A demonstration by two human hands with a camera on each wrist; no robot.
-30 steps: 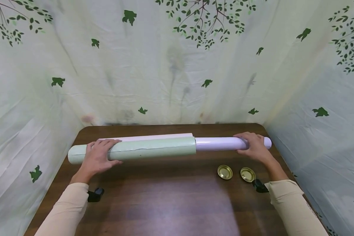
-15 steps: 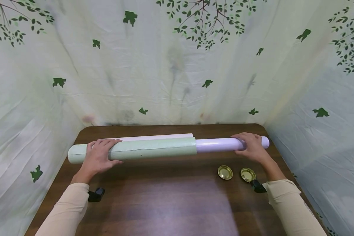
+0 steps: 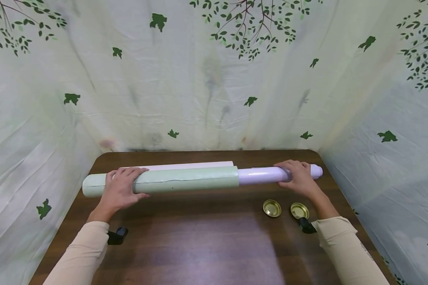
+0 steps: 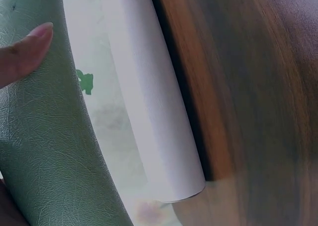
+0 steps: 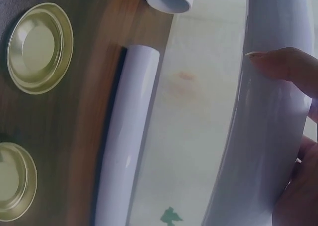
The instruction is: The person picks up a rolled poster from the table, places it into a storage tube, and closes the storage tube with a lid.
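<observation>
My left hand (image 3: 119,188) grips a thick pale-green tube (image 3: 189,178), thumb below and fingers over the top. The tube's right end surrounds a slimmer, glossy lilac roll (image 3: 258,175). Near that roll's far end, my right hand (image 3: 300,179) holds it between thumb and fingers. Both pieces lie in one line, raised above the table. In the left wrist view my left thumb (image 4: 32,57) presses on the tube's textured surface. The right wrist view shows my right thumb (image 5: 283,67) against the smooth roll. How deep the roll reaches inside the tube is hidden.
A white tube (image 3: 192,164) lies behind the green one, its hollow end (image 5: 170,2) visible in the right wrist view. Another lilac roll (image 5: 128,136) rests on the table there. Two gold round lids (image 3: 272,208) lie near my right forearm. A leaf-patterned sheet (image 3: 214,79) surrounds the brown table.
My right hand and the lilac roll have shifted left, so less of the roll shows outside the green tube. My left hand and the green tube have barely moved.
</observation>
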